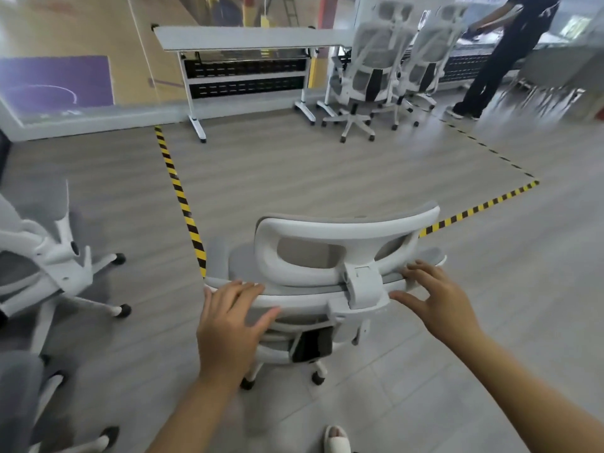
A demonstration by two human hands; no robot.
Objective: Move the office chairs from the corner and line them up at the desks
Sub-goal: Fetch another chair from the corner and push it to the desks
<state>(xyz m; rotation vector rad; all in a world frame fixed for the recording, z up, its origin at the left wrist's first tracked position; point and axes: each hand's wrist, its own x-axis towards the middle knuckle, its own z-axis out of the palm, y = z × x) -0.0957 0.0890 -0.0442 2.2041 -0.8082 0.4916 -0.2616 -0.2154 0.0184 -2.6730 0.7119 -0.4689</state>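
A white office chair with grey mesh and a curved headrest stands right in front of me, its back toward me. My left hand rests on the top edge of the backrest, left of the headrest post, fingers fairly straight. My right hand is at the right side of the backrest top with fingers spread, touching or just off the rim. Two matching chairs stand at a white desk far ahead. More chairs wait at my left.
Yellow-black tape marks a floor zone between me and the desks. A person in dark clothes stands at the far right by another desk. My slippered foot shows at the bottom. Open floor lies ahead of the chair.
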